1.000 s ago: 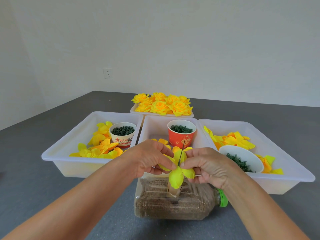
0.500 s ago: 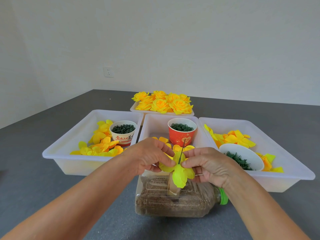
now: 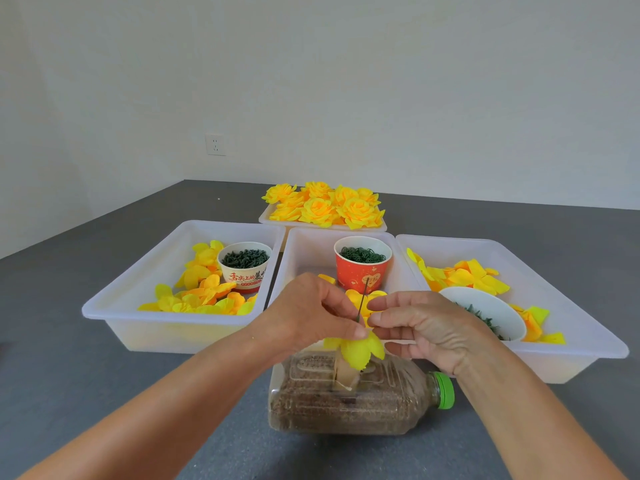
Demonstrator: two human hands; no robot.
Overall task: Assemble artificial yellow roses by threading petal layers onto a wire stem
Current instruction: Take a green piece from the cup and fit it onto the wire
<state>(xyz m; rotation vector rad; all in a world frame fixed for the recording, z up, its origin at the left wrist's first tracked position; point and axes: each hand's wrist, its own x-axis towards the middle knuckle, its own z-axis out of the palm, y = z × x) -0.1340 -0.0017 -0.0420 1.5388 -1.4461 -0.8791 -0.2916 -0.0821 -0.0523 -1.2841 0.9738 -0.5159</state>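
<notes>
Petal layer (image 3: 358, 348) now sits lower on wire stem (image 3: 362, 299) vs. a sec ago; left hand (image 3: 308, 313) & right hand (image 3: 422, 327) pinch it together, pressing down, bottle (image 3: 353, 400) anchoring the stem upright.

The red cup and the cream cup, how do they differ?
The red cup stands in the middle tray and holds thin green rings; the cream cup stands in the left tray and holds chunkier dark green pieces. The red cup looks taller, while the cream cup is squatter with red lettering. Both stand upright, open-topped.
</notes>
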